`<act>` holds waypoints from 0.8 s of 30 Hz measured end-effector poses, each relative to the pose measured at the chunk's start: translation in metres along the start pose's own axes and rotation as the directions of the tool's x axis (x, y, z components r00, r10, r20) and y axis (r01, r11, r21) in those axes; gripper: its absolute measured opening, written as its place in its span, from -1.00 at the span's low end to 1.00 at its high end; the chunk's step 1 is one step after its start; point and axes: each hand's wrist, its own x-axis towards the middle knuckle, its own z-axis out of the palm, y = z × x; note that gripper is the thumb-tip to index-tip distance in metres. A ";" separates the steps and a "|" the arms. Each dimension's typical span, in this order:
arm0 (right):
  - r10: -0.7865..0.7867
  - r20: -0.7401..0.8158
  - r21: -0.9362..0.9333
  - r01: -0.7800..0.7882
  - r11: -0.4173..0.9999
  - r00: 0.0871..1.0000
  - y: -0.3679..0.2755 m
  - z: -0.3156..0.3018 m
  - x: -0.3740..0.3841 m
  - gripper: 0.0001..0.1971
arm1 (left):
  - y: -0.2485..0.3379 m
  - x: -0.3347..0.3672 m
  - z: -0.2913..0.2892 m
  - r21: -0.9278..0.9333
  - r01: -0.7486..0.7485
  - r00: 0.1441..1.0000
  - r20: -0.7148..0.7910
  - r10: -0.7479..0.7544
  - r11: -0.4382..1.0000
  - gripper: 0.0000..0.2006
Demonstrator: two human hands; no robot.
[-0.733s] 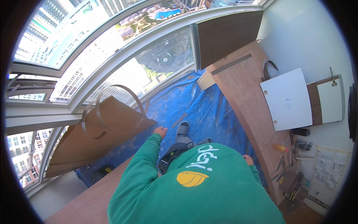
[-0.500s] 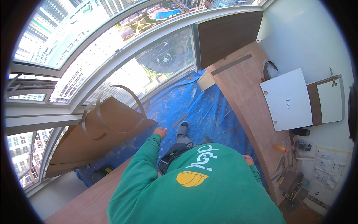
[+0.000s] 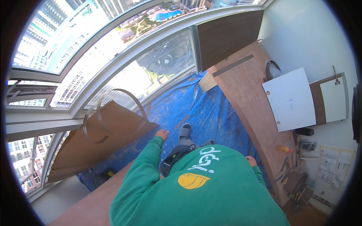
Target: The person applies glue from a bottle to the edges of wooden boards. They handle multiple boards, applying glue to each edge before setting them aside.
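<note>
My left hand (image 3: pixel 162 134) is loosely closed in front of me, with nothing visible in it. It hangs over the blue sheet (image 3: pixel 196 105) on the floor, close to the corner of a brown board (image 3: pixel 109 124) leaning by the window. Loops of thin edging strip (image 3: pixel 98 113) lie against that board. Beside my body on the right, my right hand (image 3: pixel 251 161) shows only partly, its fingers curled and no object seen in them. The nearest thing to it is the long wooden worktop (image 3: pixel 245 83).
On the worktop lie a white panel (image 3: pixel 290 100), a dark strip (image 3: pixel 233 65), an orange bottle (image 3: pixel 284 148) and several tools. A dark brown panel (image 3: pixel 230 35) stands beyond its far end. Another wooden surface (image 3: pixel 90 205) is at lower left. Scraps litter the sheet.
The view has shifted very slightly. Both hands stay in nearly the same place, and no object has been moved or picked up.
</note>
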 end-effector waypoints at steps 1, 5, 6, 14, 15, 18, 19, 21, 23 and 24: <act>0.021 -0.001 0.018 -0.021 1.000 1.000 0.001 0.001 0.000 -0.85 | 0.000 0.000 0.000 -0.001 -0.004 1.000 0.006 0.004 1.000 -0.58; 0.051 -0.013 0.042 -0.050 0.998 0.999 0.001 0.002 0.000 -0.85 | -0.003 -0.001 0.000 0.012 -0.003 1.000 0.009 0.003 1.000 -0.58; 0.044 -0.020 0.034 -0.044 0.998 0.999 -0.002 0.001 -0.001 -0.85 | -0.002 -0.001 -0.001 0.012 -0.002 1.000 0.009 0.001 1.000 -0.58; 0.075 -0.011 0.017 -0.075 0.997 0.997 0.002 0.006 -0.003 -0.82 | -0.005 0.009 -0.003 0.012 -0.040 0.999 0.002 0.040 0.999 -0.56; 0.087 -0.008 0.040 -0.087 0.995 0.996 0.005 0.007 -0.001 -0.81 | -0.001 0.010 -0.004 0.016 -0.036 0.999 0.012 0.036 0.999 -0.56; 0.084 -0.021 0.040 -0.083 0.996 0.996 -0.002 0.007 -0.010 -0.81 | 0.011 0.003 -0.011 0.061 -0.043 0.999 0.028 0.041 0.997 -0.54; 0.087 -0.020 0.035 -0.086 0.996 0.996 -0.005 0.005 -0.012 -0.82 | 0.011 0.004 -0.010 0.079 -0.050 0.999 0.027 0.048 0.996 -0.54; 0.080 -0.026 0.050 -0.079 0.996 0.996 0.006 0.006 -0.008 -0.83 | 0.010 0.006 -0.006 0.068 -0.064 0.998 0.022 0.062 0.996 -0.54; 0.057 -0.030 0.054 -0.055 0.997 0.998 0.008 0.006 0.000 -0.84 | 0.003 0.010 -0.002 0.079 -0.070 0.998 -0.007 0.070 0.994 -0.54; 0.054 -0.034 0.038 -0.052 0.998 0.998 0.005 0.005 -0.007 -0.84 | 0.005 0.008 0.000 0.085 -0.068 0.998 -0.008 0.069 0.994 -0.54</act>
